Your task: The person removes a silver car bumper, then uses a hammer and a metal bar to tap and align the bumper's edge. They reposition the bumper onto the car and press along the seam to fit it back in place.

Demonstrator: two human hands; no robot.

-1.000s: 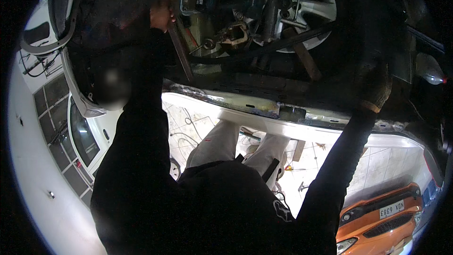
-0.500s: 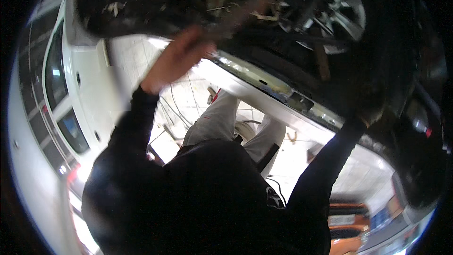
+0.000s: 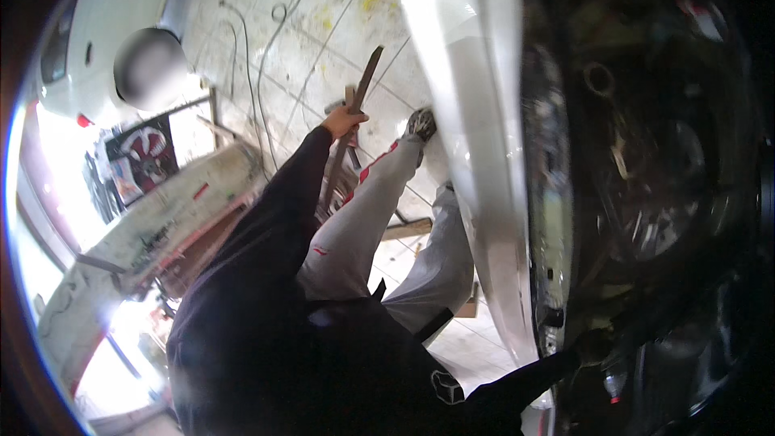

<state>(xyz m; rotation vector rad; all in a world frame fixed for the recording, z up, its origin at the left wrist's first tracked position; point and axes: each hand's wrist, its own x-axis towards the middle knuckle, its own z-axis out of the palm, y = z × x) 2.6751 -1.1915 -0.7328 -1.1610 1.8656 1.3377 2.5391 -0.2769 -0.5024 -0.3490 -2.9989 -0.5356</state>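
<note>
My left hand (image 3: 344, 123) is closed round a long flat brown bar (image 3: 367, 73), held out beside my left leg above the tiled floor. A shorter piece behind the bar may be separate; I cannot tell. My right hand (image 3: 593, 345) rests in the car's dark open interior at lower right, beside the inner edge (image 3: 553, 274); its fingers are too dim to make out. In that interior lie a wheel (image 3: 654, 234), a metal tool (image 3: 620, 157) and a clear bottle with a red cap (image 3: 613, 383).
A white painted car edge (image 3: 460, 89) runs along my right side. At left are a white car (image 3: 121, 0), a long scuffed panel (image 3: 113, 266) and a red fan-like unit (image 3: 145, 145). Thin cables (image 3: 258, 64) trail over the tiled floor (image 3: 339, 0) near my shoes.
My left hand has swung out of the car's interior, carrying the bar down over the floor. The view has turned sharply, putting the car along my right. My right hand stays inside it.
</note>
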